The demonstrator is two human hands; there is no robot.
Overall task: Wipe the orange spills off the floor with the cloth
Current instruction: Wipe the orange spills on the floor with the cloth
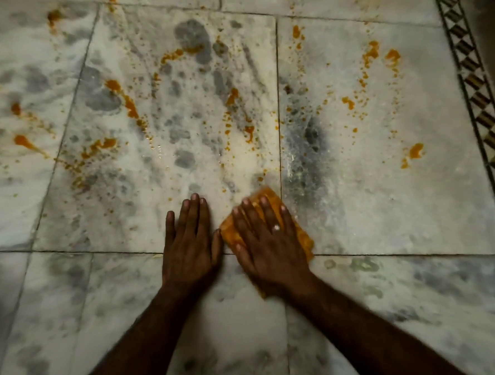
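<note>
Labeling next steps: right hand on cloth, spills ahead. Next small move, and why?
Probably slide the cloth forward under the right hand, toward the nearest orange spills just ahead. That hand presses flat on the cloth, the left hand braces flat on the floor, and those streaks look unwiped.

One cloth (303,237) is lying on the floor (386,207). Two hands are showing: the right hand (268,241) on the cloth, the left hand (190,243) just left of it. One ring (276,228) is sitting over the cloth. Well over a dozen orange spills (128,103), plus uncountable specks, are lying beyond the cloth; one patterned border (478,97) is running far right of it.
</note>
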